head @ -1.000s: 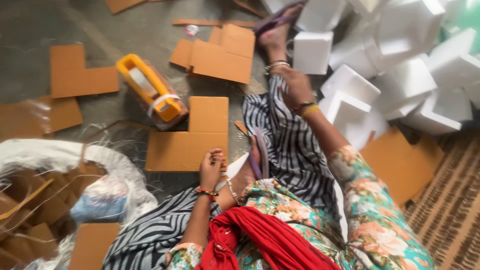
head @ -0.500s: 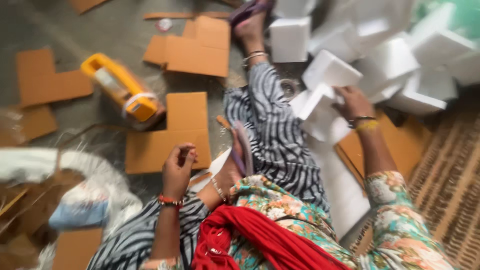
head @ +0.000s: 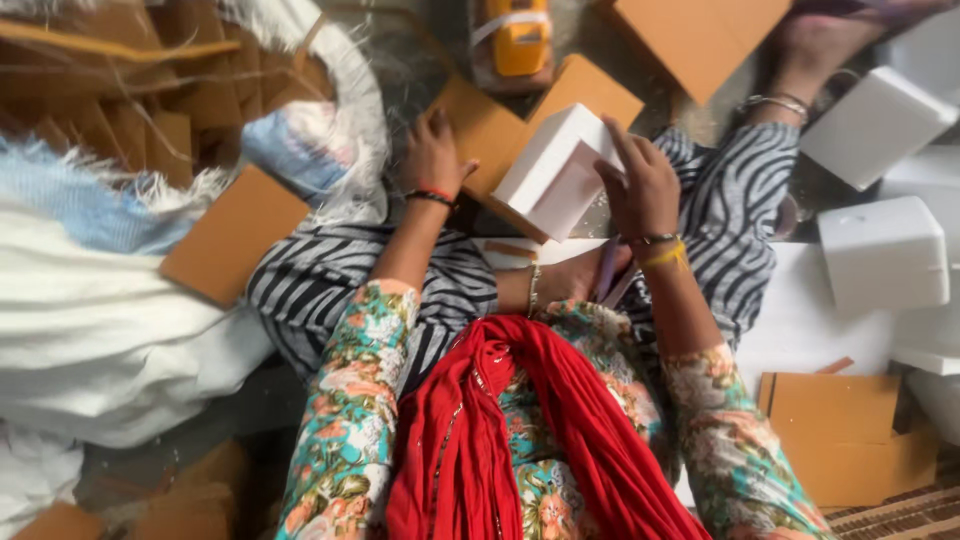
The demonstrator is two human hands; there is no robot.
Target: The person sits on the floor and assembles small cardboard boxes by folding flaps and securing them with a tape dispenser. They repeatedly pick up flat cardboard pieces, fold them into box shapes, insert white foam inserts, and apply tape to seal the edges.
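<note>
R hand [head: 640,185] grips white foam block [head: 555,170], L hand [head: 432,155] flat on cardboard sheet [head: 480,125]; yellow tape dispenser [head: 518,38] nearby.

The white foam block [head: 556,170] is box-shaped with a hollowed, stepped face — tilted, one corner pointing up and away. It rests on a flat brown cardboard sheet [head: 480,125] lying on the floor above the striped lap. The right hand's fingers [head: 622,150] touch its right edge — the left hand [head: 432,155] presses the cardboard beside it.
</note>
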